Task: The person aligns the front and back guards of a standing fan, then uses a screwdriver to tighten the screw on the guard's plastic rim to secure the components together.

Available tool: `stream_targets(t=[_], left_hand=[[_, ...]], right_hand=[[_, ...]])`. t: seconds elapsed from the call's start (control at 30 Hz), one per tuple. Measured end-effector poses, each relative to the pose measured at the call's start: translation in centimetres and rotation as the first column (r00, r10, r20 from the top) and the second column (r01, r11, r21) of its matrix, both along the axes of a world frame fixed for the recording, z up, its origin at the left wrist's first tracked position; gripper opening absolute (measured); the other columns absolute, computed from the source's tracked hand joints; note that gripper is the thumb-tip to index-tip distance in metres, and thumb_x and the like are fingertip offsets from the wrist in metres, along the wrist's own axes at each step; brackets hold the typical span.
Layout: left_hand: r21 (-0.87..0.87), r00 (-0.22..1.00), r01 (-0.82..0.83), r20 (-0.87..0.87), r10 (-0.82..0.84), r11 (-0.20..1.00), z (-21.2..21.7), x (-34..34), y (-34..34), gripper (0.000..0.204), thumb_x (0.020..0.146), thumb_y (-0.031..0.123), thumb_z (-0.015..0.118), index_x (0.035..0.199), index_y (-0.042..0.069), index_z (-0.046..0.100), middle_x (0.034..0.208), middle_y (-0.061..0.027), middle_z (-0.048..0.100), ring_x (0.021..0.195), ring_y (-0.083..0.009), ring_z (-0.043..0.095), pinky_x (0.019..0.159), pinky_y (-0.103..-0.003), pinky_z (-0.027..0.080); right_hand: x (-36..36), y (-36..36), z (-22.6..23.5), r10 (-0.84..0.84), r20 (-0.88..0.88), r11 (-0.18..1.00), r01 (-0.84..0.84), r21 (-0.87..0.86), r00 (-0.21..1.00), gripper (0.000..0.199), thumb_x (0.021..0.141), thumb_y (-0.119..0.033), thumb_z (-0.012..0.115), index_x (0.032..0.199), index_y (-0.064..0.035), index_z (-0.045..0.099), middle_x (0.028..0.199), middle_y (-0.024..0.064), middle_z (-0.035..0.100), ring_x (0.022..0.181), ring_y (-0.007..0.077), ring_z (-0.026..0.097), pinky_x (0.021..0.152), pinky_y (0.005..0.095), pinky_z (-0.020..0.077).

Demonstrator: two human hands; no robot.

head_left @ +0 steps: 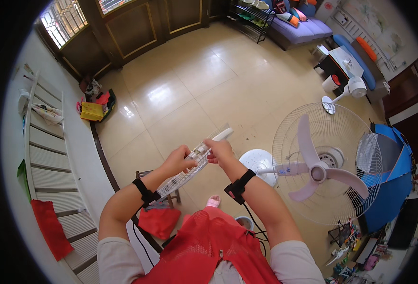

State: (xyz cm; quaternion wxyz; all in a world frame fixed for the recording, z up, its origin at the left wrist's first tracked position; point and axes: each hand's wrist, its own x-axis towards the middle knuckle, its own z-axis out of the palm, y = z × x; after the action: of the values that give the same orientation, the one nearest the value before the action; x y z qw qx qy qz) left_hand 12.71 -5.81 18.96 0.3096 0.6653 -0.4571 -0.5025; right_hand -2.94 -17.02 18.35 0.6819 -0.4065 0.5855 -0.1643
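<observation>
In front of my body I hold a wire fan grille (pixel 200 158), tilted and seen nearly edge-on. My left hand (pixel 178 160) is closed on its left side, the fingers bent at the wires. Close beside it, my right hand (pixel 219 149) grips the upper part, where a white strip (pixel 225 134) sticks out past the fingers; I cannot make out what this is. To the right stands a white floor fan (pixel 318 173), its three pale blades uncovered in front and a wire guard behind them. Its round white base (pixel 258 166) is on the floor.
A blue open umbrella (pixel 392 180) lies behind the fan. A wooden stool (pixel 171 196) and a red cloth (pixel 159 222) are at lower left, near a white slatted rail (pixel 52 156). A small bucket (pixel 245 222) stands by my feet. A second fan (pixel 355 87) is farther off.
</observation>
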Motion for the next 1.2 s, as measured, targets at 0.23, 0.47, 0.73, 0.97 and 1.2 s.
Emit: stream_targets(t=[0.23,0.47,0.73,0.97,1.2], left_hand=[[0.18,0.913,-0.078,-0.381,0.142,0.981,-1.8,-0.2,-3.1,0.02,0.092,0.012,0.053,0.103,0.0,0.04,0.096,-0.0165,0.062,0.082,-0.023,0.065,0.064,-0.035,0.058],[0.148,0.905,-0.192,-0.357,0.233,0.97,-1.6,0.6,-5.0,0.017,0.09,0.005,0.05,0.104,0.001,0.041,0.097,-0.0159,0.06,0.084,-0.0235,0.064,0.065,-0.037,0.058],[-0.012,0.978,-0.168,-0.127,0.165,0.986,-0.6,2.6,-4.1,0.013,0.089,0.005,0.051,0.1,0.001,0.046,0.083,-0.0119,0.063,0.071,-0.017,0.064,0.057,-0.03,0.054],[-0.172,0.988,-0.085,0.115,0.106,0.981,2.0,4.1,-2.4,0.007,0.086,0.003,0.056,0.09,-0.001,0.053,0.072,-0.0098,0.062,0.064,-0.014,0.062,0.056,-0.028,0.05],[-0.377,0.85,0.16,0.523,0.067,0.912,5.2,2.2,-0.9,0.007,0.079,0.006,0.064,0.083,0.001,0.062,0.077,-0.0115,0.06,0.074,-0.0242,0.059,0.067,-0.034,0.047]], right_hand=[[-3.2,-1.6,-2.5,-0.189,0.15,0.969,0.159,0.191,0.971,0.025,0.078,-0.008,0.063,0.091,0.0104,0.052,0.077,0.02,0.061,0.057,0.0304,0.064,0.046,0.0435,0.0563],[-6.7,-1.9,-1.6,-0.14,0.075,0.982,0.129,0.137,0.987,0.024,0.08,-0.003,0.06,0.095,0.007,0.044,0.078,0.0151,0.057,0.06,0.0297,0.063,0.05,0.0456,0.057],[-7.9,-3.0,0.6,-0.047,-0.202,0.948,-0.02,-0.318,0.978,0.044,0.073,-0.006,0.068,0.104,0.0059,0.04,0.082,0.0208,0.06,0.068,0.0309,0.066,0.047,0.039,0.0563],[-7.6,-4.0,5.0,0.043,-0.543,0.704,-0.411,-0.579,0.838,0.043,0.075,-0.012,0.062,0.113,-0.0015,0.044,0.098,0.0271,0.063,0.091,0.0439,0.061,0.081,0.0477,0.048],[-6.2,-2.0,7.7,0.129,-0.516,0.459,-0.512,-0.726,0.847,0.034,0.078,-0.008,0.061,0.11,-0.0028,0.052,0.097,0.0222,0.063,0.091,0.0423,0.059,0.078,0.0482,0.0471]])
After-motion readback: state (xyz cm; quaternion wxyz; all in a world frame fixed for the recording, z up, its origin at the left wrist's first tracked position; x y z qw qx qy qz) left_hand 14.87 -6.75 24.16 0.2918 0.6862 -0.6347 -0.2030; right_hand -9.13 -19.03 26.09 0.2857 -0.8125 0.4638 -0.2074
